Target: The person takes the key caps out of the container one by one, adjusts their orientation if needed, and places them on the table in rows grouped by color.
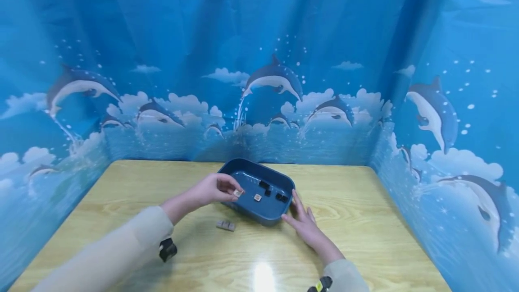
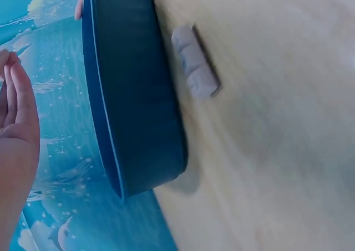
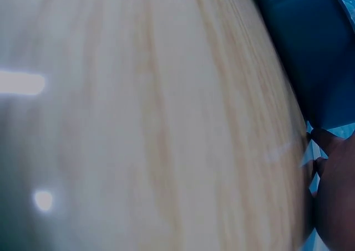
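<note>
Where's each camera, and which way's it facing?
Head: worn on the head, facing forward and down at the tray and table; left hand, right hand and sleeves show.
Left wrist: worn there, facing the tray's outer wall and grey strip; left hand at left edge.
Right wrist: worn there, facing table and tray; right hand at right edge.
Head and left wrist share the grey strip.

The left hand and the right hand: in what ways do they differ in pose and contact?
The left hand pinches a small pale block above the blue tray; the right hand touches the tray's outer side.
The left hand's fingers are curled; the right hand's are straighter and spread apart.
Both hands are bare.
</note>
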The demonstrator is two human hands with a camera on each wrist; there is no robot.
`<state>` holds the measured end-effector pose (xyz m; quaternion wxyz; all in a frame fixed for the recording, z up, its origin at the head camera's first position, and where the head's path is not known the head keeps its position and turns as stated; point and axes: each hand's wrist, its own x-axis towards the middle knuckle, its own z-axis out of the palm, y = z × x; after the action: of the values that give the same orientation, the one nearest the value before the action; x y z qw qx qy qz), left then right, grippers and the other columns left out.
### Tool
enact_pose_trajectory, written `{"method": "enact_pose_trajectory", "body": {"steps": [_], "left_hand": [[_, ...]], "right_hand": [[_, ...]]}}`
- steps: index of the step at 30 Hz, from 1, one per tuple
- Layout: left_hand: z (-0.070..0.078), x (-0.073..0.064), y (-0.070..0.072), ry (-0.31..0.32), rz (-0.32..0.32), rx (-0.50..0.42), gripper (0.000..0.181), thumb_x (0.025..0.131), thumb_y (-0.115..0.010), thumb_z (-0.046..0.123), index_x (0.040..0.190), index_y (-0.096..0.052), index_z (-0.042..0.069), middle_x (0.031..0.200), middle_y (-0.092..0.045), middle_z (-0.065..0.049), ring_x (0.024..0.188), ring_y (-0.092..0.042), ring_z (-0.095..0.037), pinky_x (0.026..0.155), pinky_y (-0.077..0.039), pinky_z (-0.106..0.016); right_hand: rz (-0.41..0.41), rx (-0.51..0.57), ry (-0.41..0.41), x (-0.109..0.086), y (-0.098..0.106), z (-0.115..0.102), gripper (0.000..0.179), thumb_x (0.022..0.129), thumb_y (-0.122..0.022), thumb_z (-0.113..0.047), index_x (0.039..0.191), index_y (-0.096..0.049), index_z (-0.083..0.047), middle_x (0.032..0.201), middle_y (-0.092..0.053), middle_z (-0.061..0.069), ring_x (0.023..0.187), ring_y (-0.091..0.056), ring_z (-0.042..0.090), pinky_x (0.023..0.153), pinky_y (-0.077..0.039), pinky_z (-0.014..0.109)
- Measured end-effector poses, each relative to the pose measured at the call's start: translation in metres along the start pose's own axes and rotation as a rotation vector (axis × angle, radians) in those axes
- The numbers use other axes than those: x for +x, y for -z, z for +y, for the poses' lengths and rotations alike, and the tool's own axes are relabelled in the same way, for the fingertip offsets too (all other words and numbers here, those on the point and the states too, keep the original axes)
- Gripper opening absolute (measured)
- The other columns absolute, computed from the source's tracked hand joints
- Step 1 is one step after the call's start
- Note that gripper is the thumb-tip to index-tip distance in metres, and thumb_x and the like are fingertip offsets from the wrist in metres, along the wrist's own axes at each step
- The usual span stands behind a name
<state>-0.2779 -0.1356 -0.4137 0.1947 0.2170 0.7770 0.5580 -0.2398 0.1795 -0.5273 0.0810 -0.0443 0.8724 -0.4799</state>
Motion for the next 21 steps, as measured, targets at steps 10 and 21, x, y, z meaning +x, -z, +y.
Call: {"method": "enact_pose_trajectory", "body": {"steps": [10,21], "left_hand": [[-0.015,-0.031,-0.004,0.081,0.155,-0.132,0.027,0.081,-0.073,-0.006,0.107,-0.067,-0.005,0.088,-0.068,-0.008,0.082,-0.065,-0.017,0.077,-0.057,-0.033],[-0.032,-0.052,-0.007,0.090,0.237,-0.090,0.028,0.079,-0.077,-0.001,0.104,-0.066,-0.007,0.085,-0.069,-0.005,0.080,-0.065,-0.016,0.074,-0.056,-0.028]], "right_hand": [[-0.008,-0.001,0.023,0.000,0.000,0.001,0.086,0.095,-0.057,-0.049,0.156,0.002,-0.036,0.156,-0.023,0.013,0.140,0.014,0.049,0.106,0.010,0.068],[-0.017,-0.017,0.024,0.000,0.001,0.000,0.086,0.095,-0.055,-0.050,0.156,0.004,-0.035,0.157,-0.021,0.014,0.139,0.015,0.051,0.105,0.012,0.068]]}}
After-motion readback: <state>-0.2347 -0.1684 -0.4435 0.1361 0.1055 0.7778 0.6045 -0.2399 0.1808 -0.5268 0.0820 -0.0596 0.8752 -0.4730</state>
